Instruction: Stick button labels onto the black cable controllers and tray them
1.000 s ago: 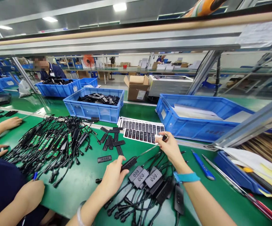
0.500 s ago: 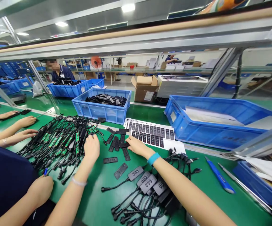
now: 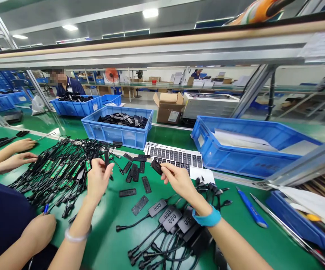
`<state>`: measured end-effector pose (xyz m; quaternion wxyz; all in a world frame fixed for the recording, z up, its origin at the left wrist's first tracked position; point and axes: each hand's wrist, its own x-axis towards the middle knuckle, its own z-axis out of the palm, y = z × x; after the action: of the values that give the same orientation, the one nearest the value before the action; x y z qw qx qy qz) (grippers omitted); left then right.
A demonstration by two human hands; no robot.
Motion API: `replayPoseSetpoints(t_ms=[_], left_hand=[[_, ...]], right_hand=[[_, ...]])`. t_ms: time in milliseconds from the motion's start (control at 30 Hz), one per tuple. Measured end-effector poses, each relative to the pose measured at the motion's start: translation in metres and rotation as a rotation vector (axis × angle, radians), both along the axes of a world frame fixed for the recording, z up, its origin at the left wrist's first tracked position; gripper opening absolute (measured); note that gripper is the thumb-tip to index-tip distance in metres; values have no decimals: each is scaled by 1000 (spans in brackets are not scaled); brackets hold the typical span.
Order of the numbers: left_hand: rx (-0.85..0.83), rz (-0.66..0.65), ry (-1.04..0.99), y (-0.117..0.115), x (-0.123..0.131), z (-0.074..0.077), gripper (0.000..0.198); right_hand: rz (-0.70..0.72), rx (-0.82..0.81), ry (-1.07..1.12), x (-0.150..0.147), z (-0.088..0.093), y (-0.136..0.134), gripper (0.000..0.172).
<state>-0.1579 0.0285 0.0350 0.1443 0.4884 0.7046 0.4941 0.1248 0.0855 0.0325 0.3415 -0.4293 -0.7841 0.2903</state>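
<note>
My left hand [image 3: 98, 178], with a pale bracelet on the wrist, is closed on a slim black casing [image 3: 106, 156] held upright above the bench. A dangling end shows below the fingers. My right hand [image 3: 178, 180], wearing a blue wristband, pinches a flat black plastic cover [image 3: 156, 167] by its near end, lifted off the bench. Between my hands lie several loose black covers [image 3: 134, 172]. Left of my left hand is a heap of black cables with green circuit boards [image 3: 57, 170]. Finished-looking grey-black cased cable units [image 3: 172, 219] lie below my right hand.
Label sheets [image 3: 199, 161] lie behind my right hand. A blue bin of black parts [image 3: 114, 137] and a larger blue bin [image 3: 230, 163] stand behind. A blue knife [image 3: 251, 208] and tweezers [image 3: 280, 221] lie right. A co-worker's hand with a pen [image 3: 40, 227] is at left.
My right hand has lifted a black cover from the loose pile and moved right. My left hand has come up from the cable heap with a black casing. The view has shifted slightly.
</note>
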Motion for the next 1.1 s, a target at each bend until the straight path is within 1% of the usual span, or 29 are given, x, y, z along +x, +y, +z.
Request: replayPoseSetpoints(t_ms=[67,100,200,233,267,333,367,400,500,567,633,700,833,933,1100], left_hand=[[35,-102,-246,-6,18,2,53],[33,-154,-362,-9,28,1,57],[-43,-290,-612,-21,57,-5,60],[-78,-318,-732,-25,66,-8,59],[-110,-331,-860,-28,73,-11,55],[-173,-316,-1113,-35,86,-18,41],[-195,-298,-1212,-37,91,-21,35],[-206,-281,-1272,-38,95,-24,34],[-228,-282,-1331,-42,105,-30,37],[-264,-349,-1315,-44,110,-31,35],[-282,-437,-1256,-48,114,-31,38],[-275,-514,-1168,-52,119,-30,46],[-268,-607,-1031,-58,124,-30,53],[-251,-644,-974,-58,126,-32,53],[-263,-663,-893,-58,126,-36,55]], right_hand=[[10,-125,247,3,6,-13,35],[12,-158,308,3,8,-19,35],[-11,-195,385,5,11,-34,30],[-28,-192,410,6,11,-38,28],[-45,-190,437,6,10,-41,27],[-72,-211,489,7,6,-45,29],[-80,-236,510,7,4,-46,31],[-81,-267,525,7,3,-47,32],[-59,-339,560,6,0,-47,32],[-47,-354,581,4,-2,-48,32],[-33,-370,585,2,-5,-48,31],[-17,-394,580,-1,-8,-48,30],[5,-429,567,-5,-12,-50,26],[9,-435,528,-4,-13,-51,23],[-1,-411,495,-3,-15,-51,20]])
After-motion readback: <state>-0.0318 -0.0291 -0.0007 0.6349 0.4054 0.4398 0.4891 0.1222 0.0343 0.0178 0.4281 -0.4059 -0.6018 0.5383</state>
